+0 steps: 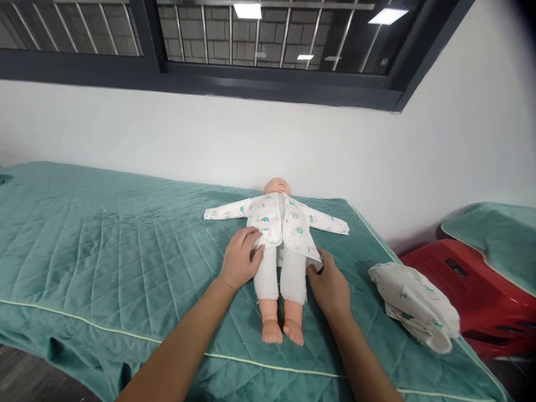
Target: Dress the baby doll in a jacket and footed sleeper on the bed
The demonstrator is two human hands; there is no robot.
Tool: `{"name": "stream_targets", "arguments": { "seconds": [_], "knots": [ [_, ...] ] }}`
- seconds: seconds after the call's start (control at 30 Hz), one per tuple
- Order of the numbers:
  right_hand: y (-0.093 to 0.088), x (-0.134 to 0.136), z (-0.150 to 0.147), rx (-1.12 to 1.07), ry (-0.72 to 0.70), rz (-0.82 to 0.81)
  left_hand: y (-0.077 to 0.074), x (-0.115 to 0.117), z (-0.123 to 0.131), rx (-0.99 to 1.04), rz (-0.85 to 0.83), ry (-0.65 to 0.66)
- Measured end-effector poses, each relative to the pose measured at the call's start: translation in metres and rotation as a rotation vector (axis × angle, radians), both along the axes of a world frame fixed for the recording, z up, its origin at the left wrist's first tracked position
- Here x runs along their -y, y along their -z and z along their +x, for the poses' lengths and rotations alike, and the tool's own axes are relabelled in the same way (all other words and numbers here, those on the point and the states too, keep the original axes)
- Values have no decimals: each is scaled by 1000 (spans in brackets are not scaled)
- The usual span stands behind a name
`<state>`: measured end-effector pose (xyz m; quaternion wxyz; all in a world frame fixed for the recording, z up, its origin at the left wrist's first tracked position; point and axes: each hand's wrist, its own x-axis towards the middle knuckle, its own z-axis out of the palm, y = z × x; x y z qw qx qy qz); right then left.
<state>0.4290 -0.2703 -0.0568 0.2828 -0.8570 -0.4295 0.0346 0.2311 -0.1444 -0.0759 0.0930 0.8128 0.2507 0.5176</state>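
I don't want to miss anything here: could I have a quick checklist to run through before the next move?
1. Doll lying flat on the green bedspread: ok, feet toward the person.
2. Jacket sleeves spread to both sides: ok.
3. Doll's arms inside the sleeves: cannot tell, nothing shows beyond the cuffs.
4. Jacket front closed: not ok, the panels part down the middle.
5. Left hand and right hand at the jacket's lower edge: ok.
6. Printed cloth bundle apart from the doll: ok.
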Motion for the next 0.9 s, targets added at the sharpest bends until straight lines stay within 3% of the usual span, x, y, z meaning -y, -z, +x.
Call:
{"name": "stream_targets", "arguments": {
  "seconds": [0.23, 0.33, 0.43, 0.53, 0.63, 0.9],
  "knots": [
    [5, 3, -1, 10, -12, 109, 1, -1, 0, 14, -9, 12],
    [8, 5, -1, 89, -75, 291, 2, 4, -3, 6, 12, 45],
    [7, 3, -4, 216, -230, 484, 2, 11, -5, -25, 8, 66],
    [0, -2, -8, 345, -368, 463, 2, 14, -6, -20, -4, 36],
    [-6, -12, -7, 404, -379, 388, 4, 10, -4, -17, -8, -36],
    [-2, -22, -3, 115, -396, 554, 8, 6, -2, -25, -16, -141]
  ]
}}
